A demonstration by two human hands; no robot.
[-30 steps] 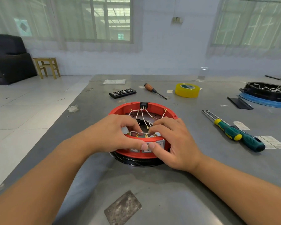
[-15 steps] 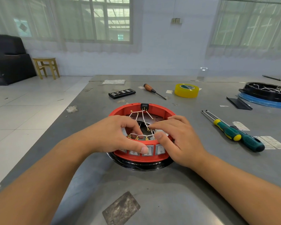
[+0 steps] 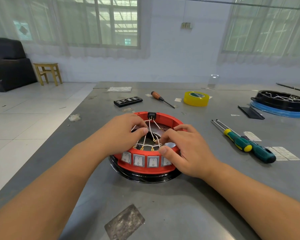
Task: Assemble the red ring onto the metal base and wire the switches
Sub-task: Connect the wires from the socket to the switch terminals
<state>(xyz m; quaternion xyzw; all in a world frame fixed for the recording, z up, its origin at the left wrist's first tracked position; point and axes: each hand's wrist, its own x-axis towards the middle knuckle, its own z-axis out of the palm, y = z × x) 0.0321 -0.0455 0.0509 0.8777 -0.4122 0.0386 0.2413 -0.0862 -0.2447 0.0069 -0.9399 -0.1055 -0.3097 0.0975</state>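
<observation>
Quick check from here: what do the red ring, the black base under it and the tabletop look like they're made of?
Red ring: looks like moulded plastic, matte, even colour with soft edges. Black base: glossy, with sharp highlights along its rim; probably painted or enamelled metal, though the look alone can't settle it. Tabletop: dull grey sheet metal, brushed and scuffed, with faint blurred reflections.

Grey metal table (image 3: pixel 163 213) bearing, around the black base (image 3: pixel 145 177): behind it a remote-like black strip (image 3: pixel 128 101), orange-handled screwdriver (image 3: pixel 160 98) and yellow tape roll (image 3: pixel 196 98); to its right two green-handled screwdrivers (image 3: pixel 246 144); far right a black-and-blue disc (image 3: pixel 280 104).
</observation>
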